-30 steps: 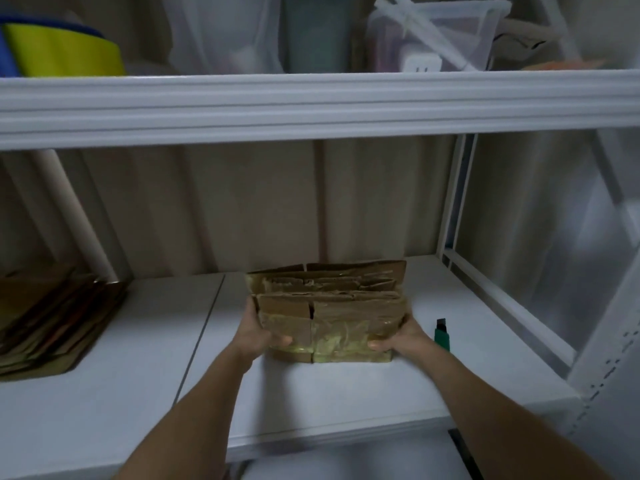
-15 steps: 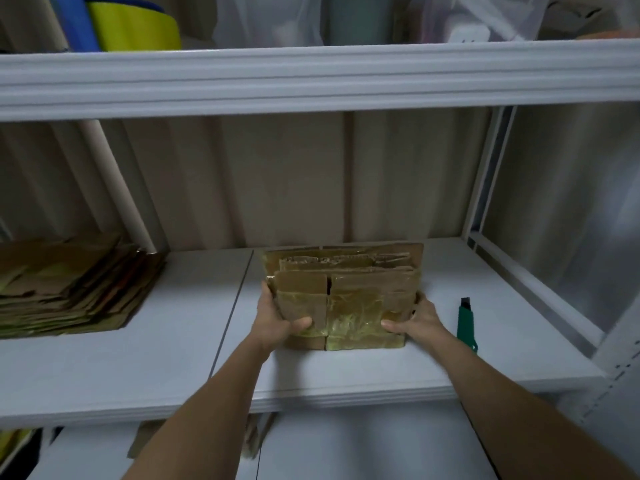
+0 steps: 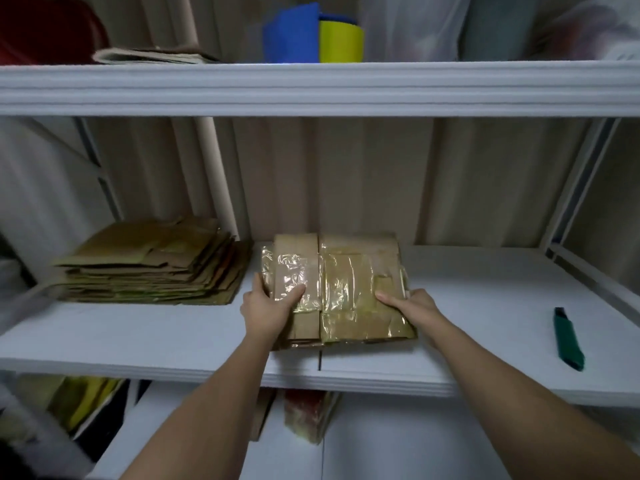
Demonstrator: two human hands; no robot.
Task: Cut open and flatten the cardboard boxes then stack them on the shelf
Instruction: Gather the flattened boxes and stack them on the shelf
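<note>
**Shelf unit, middle level: flattened cardboard in hand**

Item 1. Flattened cardboard bundle (image 3: 337, 289), brown, much of its top covered in glossy yellowish tape. Lies flat on the white shelf (image 3: 485, 306), near the centre, its near edge close to the shelf's front lip.

Item 2. Left hand (image 3: 268, 308). Grips the bundle's left edge; thumb laid across the taped top, remaining fingers curled around the far-left side.

Item 3. Right hand (image 3: 414, 306). Holds the bundle's right edge; thumb stretched out on top, pointing left, the other fingers tucked at the side and mostly hidden, so their exact set cannot be told.

Item 4. Stack of flattened cardboard (image 3: 152, 265). Same shelf, left of the bundle, just beside it but apart. Many layers, edges uneven.

Item 5. Green utility knife (image 3: 568, 341). Same shelf, far right, well apart from the bundle and both hands, lying flat, untouched.

Item 6. Upper shelf: blue item (image 3: 291, 32) and yellow item (image 3: 341, 41), side by side, touching.
</note>
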